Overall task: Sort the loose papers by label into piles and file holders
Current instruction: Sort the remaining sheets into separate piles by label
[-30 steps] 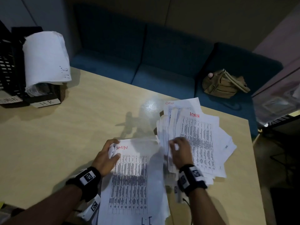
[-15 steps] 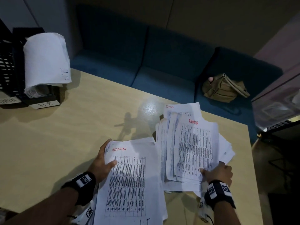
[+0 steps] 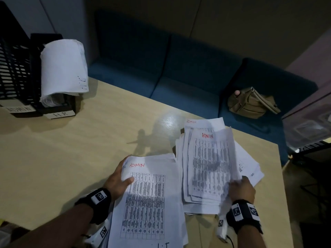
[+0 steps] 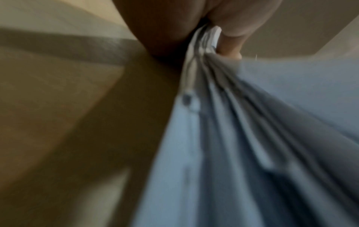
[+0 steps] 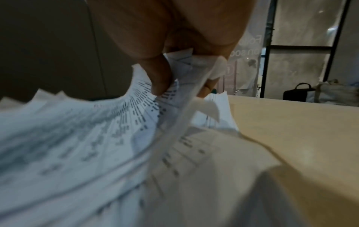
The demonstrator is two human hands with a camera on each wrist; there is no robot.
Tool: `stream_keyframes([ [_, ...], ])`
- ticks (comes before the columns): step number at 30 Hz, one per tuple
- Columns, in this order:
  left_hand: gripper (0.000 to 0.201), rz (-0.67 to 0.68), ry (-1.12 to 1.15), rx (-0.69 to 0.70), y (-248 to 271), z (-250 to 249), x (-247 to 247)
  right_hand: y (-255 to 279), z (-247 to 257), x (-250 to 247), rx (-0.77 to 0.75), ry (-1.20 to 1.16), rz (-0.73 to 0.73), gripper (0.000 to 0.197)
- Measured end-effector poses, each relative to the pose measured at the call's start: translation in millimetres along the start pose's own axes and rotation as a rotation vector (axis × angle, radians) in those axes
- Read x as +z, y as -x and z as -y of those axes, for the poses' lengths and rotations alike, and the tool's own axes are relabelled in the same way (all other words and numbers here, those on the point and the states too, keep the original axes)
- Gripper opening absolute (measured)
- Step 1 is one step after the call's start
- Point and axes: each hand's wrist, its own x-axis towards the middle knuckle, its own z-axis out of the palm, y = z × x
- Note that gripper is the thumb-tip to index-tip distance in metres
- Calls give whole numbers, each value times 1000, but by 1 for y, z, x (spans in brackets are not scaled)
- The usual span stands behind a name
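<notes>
My left hand [image 3: 120, 178] grips the upper left edge of a paper stack [image 3: 150, 203] whose top sheet reads ADMIN in red; the left wrist view shows my thumb and fingers pinching several sheets [image 4: 202, 50]. To its right lies a loose heap of papers [image 3: 211, 163], also topped by an ADMIN sheet. My right hand [image 3: 241, 188] pinches the near right corner of that top sheet and lifts it; the right wrist view shows the corner [image 5: 182, 64] between thumb and fingers. Black file holders [image 3: 18, 68] labelled ADMIN and HR stand at the far left.
A curled sheaf of paper [image 3: 62, 68] hangs over the HR holder. The wooden table [image 3: 71, 149] ends at the right near the heap. Behind it runs a blue sofa [image 3: 179, 68] with a khaki bag [image 3: 250, 102].
My right hand moved from the left side of the heap to its near right corner and took hold of the top ADMIN sheet, which now bends upward. The left stack was laid flat.
</notes>
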Motion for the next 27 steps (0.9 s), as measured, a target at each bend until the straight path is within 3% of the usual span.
stream_keyframes([
  [5, 75, -16, 1, -43, 6, -10, 0, -6, -1, -35, -133, 27, -124, 31],
  [11, 79, -30, 4, -86, 4, -14, 2, 4, -9, -64, -116, 4, 10, 24],
  [15, 78, -28, -1, -58, 2, -27, 11, 19, -10, -73, -207, -140, 14, 17],
  [18, 74, -17, 20, -45, -4, -30, 17, 39, -5, -73, -252, -286, 98, 15],
  [21, 63, -80, 81, -67, -5, -35, 22, 61, 1, -49, -272, -259, 172, 16],
  [24, 56, -144, 195, -94, -2, -39, 27, 91, 1, -4, -239, -263, 367, 26],
  [27, 66, -110, 219, -75, 3, -47, 29, 122, -2, 36, -288, -113, 602, 22],
])
